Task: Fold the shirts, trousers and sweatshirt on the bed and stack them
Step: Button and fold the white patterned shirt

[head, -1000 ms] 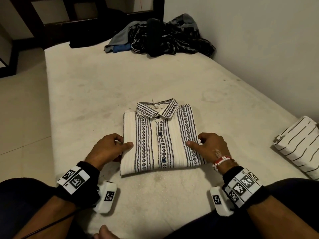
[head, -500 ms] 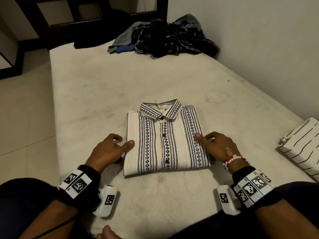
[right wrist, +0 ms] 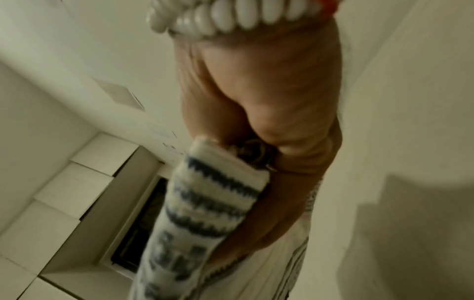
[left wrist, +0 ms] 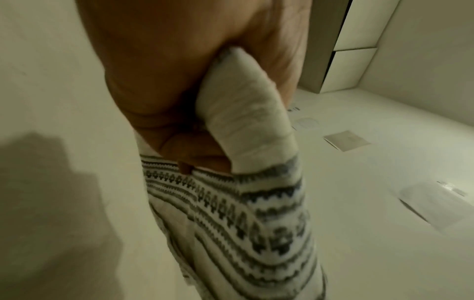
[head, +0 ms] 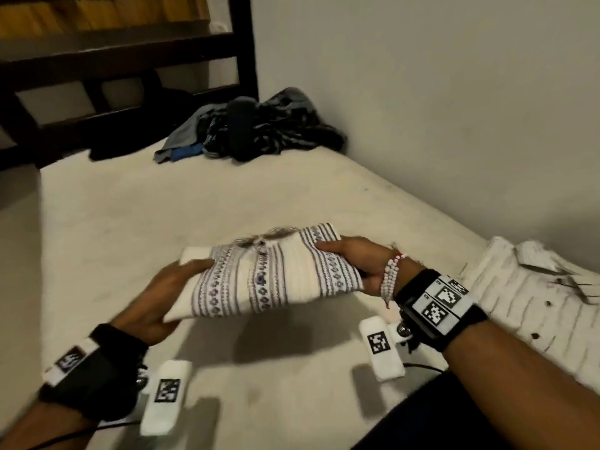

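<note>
A folded cream shirt with dark patterned stripes [head: 269,277] hangs in the air above the bed [head: 136,228], held flat between both hands. My left hand [head: 168,287] grips its left edge, thumb on top and fingers under; the left wrist view shows the shirt's edge [left wrist: 246,125] tucked into the left hand [left wrist: 179,91]. My right hand [head: 354,258] grips the right edge the same way, and the right wrist view shows the shirt [right wrist: 205,203] clamped in the right hand [right wrist: 277,132]. A folded white shirt with thin dark lines [head: 539,303] lies on the bed at the right.
A heap of unfolded dark clothes [head: 253,131] lies at the far end of the bed by the wall [head: 422,92]. A dark wooden bed frame [head: 130,60] stands behind it. The floor [head: 16,254] runs along the bed's left side. My legs are at the bottom right.
Both hands have taken hold of the patterned shirt by its side edges and lifted it off the bed, shifting it rightward toward the folded white shirt. The head view has swung right.
</note>
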